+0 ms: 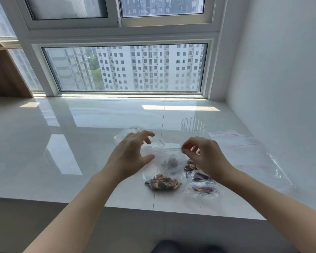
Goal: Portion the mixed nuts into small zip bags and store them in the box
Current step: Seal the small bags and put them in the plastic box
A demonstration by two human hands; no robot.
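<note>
My left hand (pixel 133 154) hovers wide, fingers spread, at the left side of the small zip bag (pixel 169 160) holding a few nuts. My right hand (pixel 202 155) seems to pinch that bag's top right corner, though I can't be sure. Filled bags (pixel 163 182) lie near the ledge's (pixel 62 161) front edge; a clear ribbed cup (pixel 193 127) stands behind

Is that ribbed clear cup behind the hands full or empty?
Empty, and upright. The cup is see-through all the way down, with no nuts showing inside.
</note>
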